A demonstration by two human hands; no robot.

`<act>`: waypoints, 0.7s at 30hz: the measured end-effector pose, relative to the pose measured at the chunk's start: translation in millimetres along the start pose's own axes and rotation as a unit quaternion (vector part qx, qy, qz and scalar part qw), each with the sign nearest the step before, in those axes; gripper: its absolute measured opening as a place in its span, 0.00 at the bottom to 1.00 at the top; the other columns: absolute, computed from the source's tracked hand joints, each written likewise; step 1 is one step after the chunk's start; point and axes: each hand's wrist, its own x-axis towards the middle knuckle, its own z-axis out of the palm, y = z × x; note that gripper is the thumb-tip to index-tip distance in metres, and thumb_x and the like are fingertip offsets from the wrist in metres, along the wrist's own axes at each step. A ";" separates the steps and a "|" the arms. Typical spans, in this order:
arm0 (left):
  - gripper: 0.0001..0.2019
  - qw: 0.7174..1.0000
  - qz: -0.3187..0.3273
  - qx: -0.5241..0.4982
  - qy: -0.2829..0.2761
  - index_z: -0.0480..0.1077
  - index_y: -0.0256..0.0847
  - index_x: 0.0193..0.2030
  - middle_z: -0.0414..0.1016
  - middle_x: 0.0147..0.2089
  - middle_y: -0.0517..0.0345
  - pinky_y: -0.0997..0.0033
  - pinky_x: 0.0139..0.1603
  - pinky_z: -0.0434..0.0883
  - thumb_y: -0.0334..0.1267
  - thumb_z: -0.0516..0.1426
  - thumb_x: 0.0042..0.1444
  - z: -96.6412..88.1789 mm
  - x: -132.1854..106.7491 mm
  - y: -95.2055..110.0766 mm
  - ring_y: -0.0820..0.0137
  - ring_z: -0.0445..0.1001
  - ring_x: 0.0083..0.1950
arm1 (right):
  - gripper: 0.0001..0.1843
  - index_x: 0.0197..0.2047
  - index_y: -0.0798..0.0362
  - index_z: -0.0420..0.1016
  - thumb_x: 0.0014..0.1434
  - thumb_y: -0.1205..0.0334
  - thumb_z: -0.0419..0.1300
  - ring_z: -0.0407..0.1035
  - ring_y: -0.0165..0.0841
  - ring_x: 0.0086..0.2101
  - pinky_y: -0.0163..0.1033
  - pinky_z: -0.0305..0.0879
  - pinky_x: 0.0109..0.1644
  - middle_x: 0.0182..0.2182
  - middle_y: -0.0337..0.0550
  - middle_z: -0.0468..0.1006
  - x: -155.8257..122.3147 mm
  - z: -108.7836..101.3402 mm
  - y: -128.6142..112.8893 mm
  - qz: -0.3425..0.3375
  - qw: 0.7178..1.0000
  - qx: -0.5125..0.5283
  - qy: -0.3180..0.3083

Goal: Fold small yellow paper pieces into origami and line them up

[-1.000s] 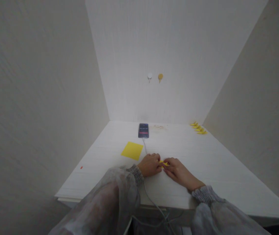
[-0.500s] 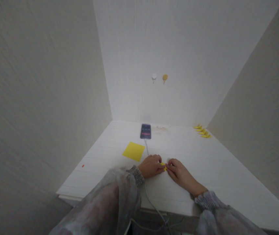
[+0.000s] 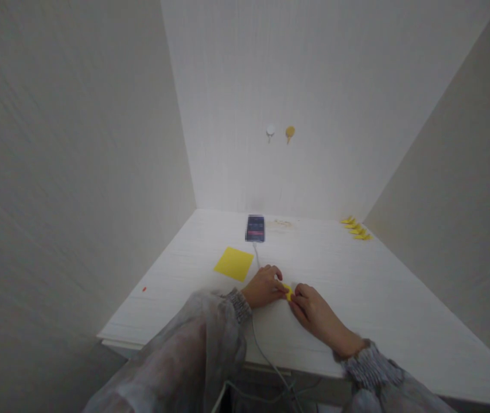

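Note:
Between my two hands is a small folded piece of yellow paper [image 3: 288, 292], mostly covered by fingers. My left hand [image 3: 265, 286] pinches its left side, fingers bent and closed. From the right, my right hand [image 3: 314, 311] grips the near right edge with thumb and fingertips. Left of my left hand, a flat square sheet of yellow paper [image 3: 234, 264] lies on the white table [image 3: 176, 287]. At the far right, several small folded yellow paper pieces [image 3: 356, 228] lie in a row by the wall.
A phone [image 3: 255, 228] with a lit screen lies near the back wall. Its white cable [image 3: 262, 349] runs under my left wrist and over the front edge. A small orange bit [image 3: 144, 289] lies at the left. Two hooks [image 3: 290, 132] are on the wall.
My right hand has shifted slightly down along the folded yellow paper, and the paper has turned a little, showing more yellow. My left fingers have moved slightly. The view has tilted a little.

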 end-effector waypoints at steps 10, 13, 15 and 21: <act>0.10 0.999 -0.027 0.015 0.012 0.69 0.38 0.28 0.66 0.34 0.57 0.70 0.41 0.59 0.42 0.60 0.42 -7.0 0.8 7.9 0.71 0.62 0.39 | 0.11 0.28 0.57 0.70 0.56 0.67 0.48 0.61 0.33 0.32 0.39 0.59 0.36 0.29 0.46 0.65 0.1 -1.2 -5.3 0.013 1.000 -0.002 -0.011; 0.07 0.997 -0.009 0.072 -0.020 0.70 0.38 0.27 0.67 0.33 0.58 0.70 0.40 0.58 0.40 0.56 0.47 -8.9 0.1 10.8 0.71 0.63 0.38 | 0.11 0.28 0.57 0.70 0.56 0.67 0.48 0.61 0.33 0.32 0.39 0.59 0.36 0.29 0.46 0.65 0.6 -1.2 -7.8 0.022 1.000 -0.007 -0.012; 0.08 0.993 0.004 0.113 -0.034 0.70 0.38 0.29 0.68 0.32 0.57 0.69 0.40 0.58 0.40 0.54 0.49 -10.7 -0.7 13.0 0.71 0.63 0.38 | 0.11 0.28 0.58 0.70 0.55 0.68 0.48 0.61 0.33 0.32 0.39 0.59 0.36 0.29 0.46 0.65 1.5 -0.8 -9.8 0.030 0.999 -0.015 -0.010; 0.10 0.983 0.059 0.168 -0.051 0.70 0.38 0.30 0.69 0.31 0.57 0.69 0.40 0.57 0.38 0.49 0.54 -15.3 -2.9 20.3 0.71 0.63 0.37 | 0.09 0.28 0.58 0.70 0.54 0.68 0.50 0.61 0.33 0.31 0.38 0.59 0.36 0.29 0.47 0.66 3.2 4.1 -13.1 0.054 0.998 -0.040 0.002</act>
